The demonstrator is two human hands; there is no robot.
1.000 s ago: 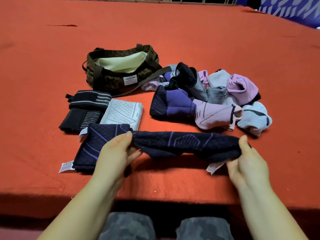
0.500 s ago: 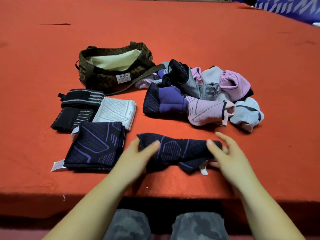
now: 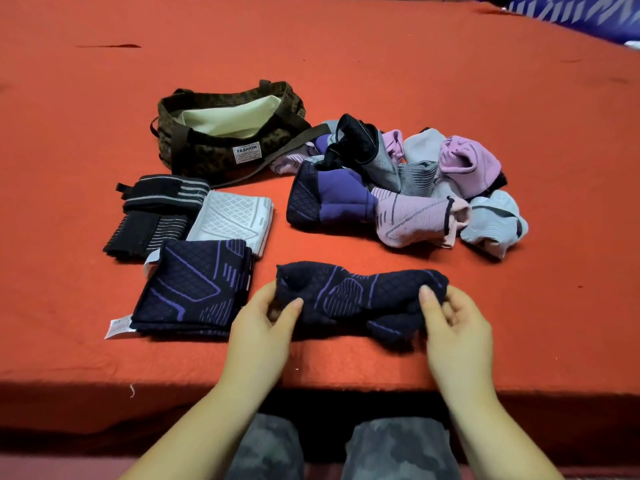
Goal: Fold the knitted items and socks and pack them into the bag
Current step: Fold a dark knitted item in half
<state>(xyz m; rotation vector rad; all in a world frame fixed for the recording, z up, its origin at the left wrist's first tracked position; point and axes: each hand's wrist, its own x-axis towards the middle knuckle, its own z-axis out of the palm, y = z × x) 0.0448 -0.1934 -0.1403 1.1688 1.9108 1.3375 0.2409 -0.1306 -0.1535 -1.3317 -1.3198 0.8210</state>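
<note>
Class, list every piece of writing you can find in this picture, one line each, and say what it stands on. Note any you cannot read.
"FASHION": top line of the white patch on the front of the camouflage bag.
Smaller lines under "FASHION" on that patch: too small to read.
White tag at the near left corner of the folded navy knit: print too blurred to read.
White tag at that knit's far left edge: no print can be made out.

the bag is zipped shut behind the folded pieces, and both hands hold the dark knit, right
Not quite. In the head view the bag stands open, its pale lining showing. It does sit behind the folded pieces, and the left hand and right hand hold the dark knit.
</note>
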